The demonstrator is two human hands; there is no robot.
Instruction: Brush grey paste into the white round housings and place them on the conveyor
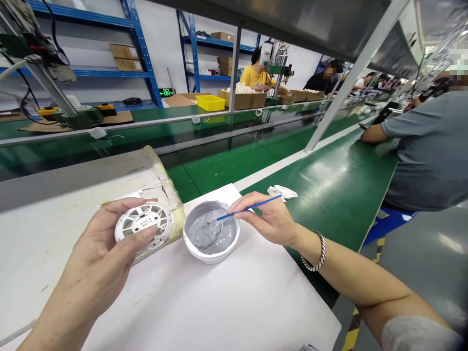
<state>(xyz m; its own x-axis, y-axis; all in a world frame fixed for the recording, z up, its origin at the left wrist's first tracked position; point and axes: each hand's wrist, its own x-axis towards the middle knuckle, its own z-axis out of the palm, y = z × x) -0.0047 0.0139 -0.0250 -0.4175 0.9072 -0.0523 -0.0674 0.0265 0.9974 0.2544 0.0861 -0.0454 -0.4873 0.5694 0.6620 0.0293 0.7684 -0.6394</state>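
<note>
While the thumb of the L hand (98, 248) presses across the face of a white round slotted plastic housing (146, 220), its fingers wrap the rim, so it's gripped just L of the bowl. R hand (270, 219) pinches a thin blue-handled brush (224, 216) btwn thumb & fingertips, pen-style, slanting down to L into grey paste (219, 241). Paste sits in a white bowl (208, 258), smeared up the inner wall.

Under the bowl: white sheet (219, 302), w/ a stained board (73, 195) to L & green benchtop (321, 185) to R, crumpled tissue (287, 192) on it. Beyond: yellow bin (210, 103), carton of white parts (252, 100), blue shelving (142, 58), co-worker in yellow (252, 75); at R, co-worker in grey-blue (431, 141) on a blue stool (391, 224).

Brush tip is lost in the paste, prob. bristles but can't be sure. Housing's underside is hidden by the L hand; its label's too small to read. Grey R sleeve (417, 334) is cut off at the frame edge.

R forearm angles up from lower R, twisted bracelet (321, 251) at the wrist, hand over the bowl's R rim. L forearm rises from lower L, palm turned inward.
</note>
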